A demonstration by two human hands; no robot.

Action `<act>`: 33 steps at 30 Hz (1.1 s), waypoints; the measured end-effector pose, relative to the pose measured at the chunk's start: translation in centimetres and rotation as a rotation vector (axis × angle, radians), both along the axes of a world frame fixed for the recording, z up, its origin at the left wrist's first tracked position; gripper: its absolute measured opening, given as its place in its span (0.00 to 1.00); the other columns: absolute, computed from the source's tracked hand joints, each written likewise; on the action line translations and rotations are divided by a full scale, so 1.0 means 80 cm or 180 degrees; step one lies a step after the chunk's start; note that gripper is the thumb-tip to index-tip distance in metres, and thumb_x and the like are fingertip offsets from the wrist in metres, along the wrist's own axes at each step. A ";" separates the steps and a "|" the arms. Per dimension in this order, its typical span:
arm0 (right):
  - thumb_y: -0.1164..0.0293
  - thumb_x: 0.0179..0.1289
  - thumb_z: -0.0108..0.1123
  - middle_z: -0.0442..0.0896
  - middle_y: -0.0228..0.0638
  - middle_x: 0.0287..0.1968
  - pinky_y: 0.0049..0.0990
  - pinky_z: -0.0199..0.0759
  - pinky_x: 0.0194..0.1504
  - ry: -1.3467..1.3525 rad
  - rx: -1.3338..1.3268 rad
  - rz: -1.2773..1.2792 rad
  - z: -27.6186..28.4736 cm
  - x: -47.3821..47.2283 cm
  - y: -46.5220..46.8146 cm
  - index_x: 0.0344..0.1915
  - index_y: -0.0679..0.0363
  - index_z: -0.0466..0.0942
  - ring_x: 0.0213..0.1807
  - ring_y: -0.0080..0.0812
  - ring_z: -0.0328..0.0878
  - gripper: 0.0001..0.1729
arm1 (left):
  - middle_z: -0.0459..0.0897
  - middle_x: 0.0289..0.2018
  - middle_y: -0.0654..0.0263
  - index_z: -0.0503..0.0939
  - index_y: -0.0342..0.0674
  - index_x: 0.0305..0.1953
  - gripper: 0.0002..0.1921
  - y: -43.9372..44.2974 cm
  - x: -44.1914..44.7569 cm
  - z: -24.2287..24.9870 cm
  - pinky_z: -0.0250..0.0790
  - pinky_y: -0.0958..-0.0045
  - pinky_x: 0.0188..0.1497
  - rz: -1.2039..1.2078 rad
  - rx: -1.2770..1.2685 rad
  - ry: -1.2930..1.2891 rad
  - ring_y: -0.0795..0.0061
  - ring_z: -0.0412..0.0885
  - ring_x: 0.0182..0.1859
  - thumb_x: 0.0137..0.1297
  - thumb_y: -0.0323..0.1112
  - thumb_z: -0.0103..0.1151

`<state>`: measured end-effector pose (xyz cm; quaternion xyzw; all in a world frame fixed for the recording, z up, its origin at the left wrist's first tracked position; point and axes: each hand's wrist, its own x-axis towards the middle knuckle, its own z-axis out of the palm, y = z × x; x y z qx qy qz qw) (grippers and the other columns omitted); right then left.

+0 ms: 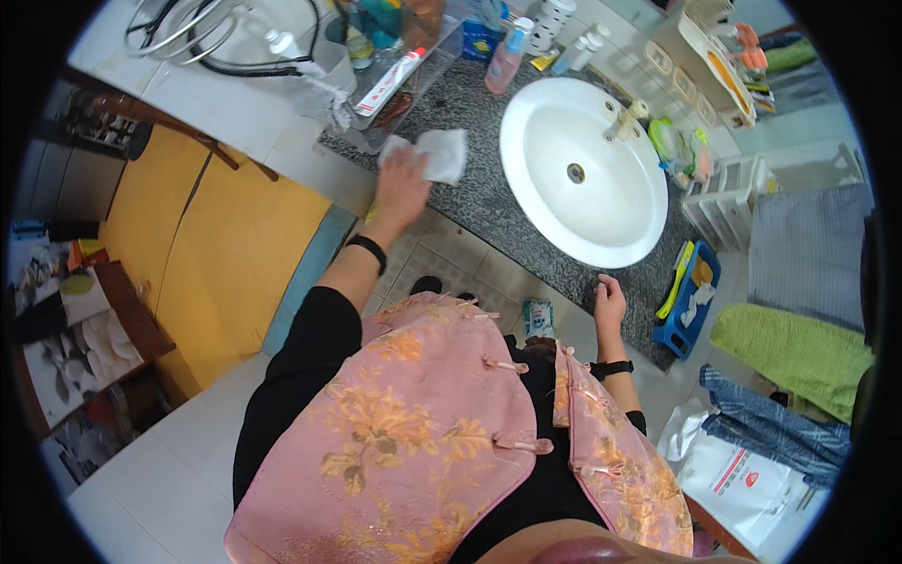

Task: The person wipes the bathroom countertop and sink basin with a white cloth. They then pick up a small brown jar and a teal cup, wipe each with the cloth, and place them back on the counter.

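My left hand (403, 185) is on a crumpled white cloth or wipe (444, 155), its fingers over the left part. The cloth lies on the speckled granite countertop (479, 204), close to the front edge. Just behind it is a clear plastic tray (366, 137) with a white toothpaste-like tube (390, 83) on top. My right hand (610, 303) is by the counter's front edge, below the white oval washbasin (564, 204). Its fingers are loosely curled with nothing visible in them; whether it touches the stone cannot be told.
A pink pump bottle (502, 67) and small bottles (581, 51) stand behind the basin. The tap (629, 120) is at the basin's back. To the right lie a blue basket (690, 303) and a yellow-green handled item (674, 280). A packet (539, 319) is below the counter.
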<state>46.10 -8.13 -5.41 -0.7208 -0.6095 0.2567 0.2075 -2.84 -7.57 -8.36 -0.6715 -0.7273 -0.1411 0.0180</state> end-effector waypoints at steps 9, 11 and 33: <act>0.68 0.65 0.56 0.82 0.27 0.27 0.23 0.70 0.34 0.0056 -0.0346 -0.0415 -0.039 0.038 -0.022 0.40 0.57 0.80 0.29 0.21 0.77 0.08 | 0.57 0.70 0.46 0.63 0.40 0.69 0.37 -0.002 0.118 -0.013 0.43 0.41 0.72 -0.0213 -0.0055 -0.0033 0.41 0.52 0.73 0.61 0.49 0.61; 0.68 0.65 0.56 0.82 0.27 0.27 0.23 0.70 0.34 0.0095 -0.0481 -0.0421 -0.040 0.040 -0.017 0.40 0.57 0.80 0.29 0.21 0.77 0.08 | 0.57 0.70 0.45 0.63 0.40 0.69 0.39 -0.010 0.178 -0.007 0.42 0.40 0.72 -0.0688 -0.0023 -0.0377 0.40 0.50 0.73 0.59 0.51 0.62; 0.64 0.58 0.63 0.64 0.39 0.70 0.43 0.49 0.72 -0.0992 0.1139 0.2731 -0.009 -0.202 0.006 0.65 0.55 0.68 0.75 0.42 0.54 0.34 | 0.80 0.43 0.56 0.76 0.38 0.41 0.09 -0.002 0.144 0.021 0.70 0.58 0.50 -0.0753 0.0014 -0.2175 0.53 0.77 0.50 0.58 0.25 0.50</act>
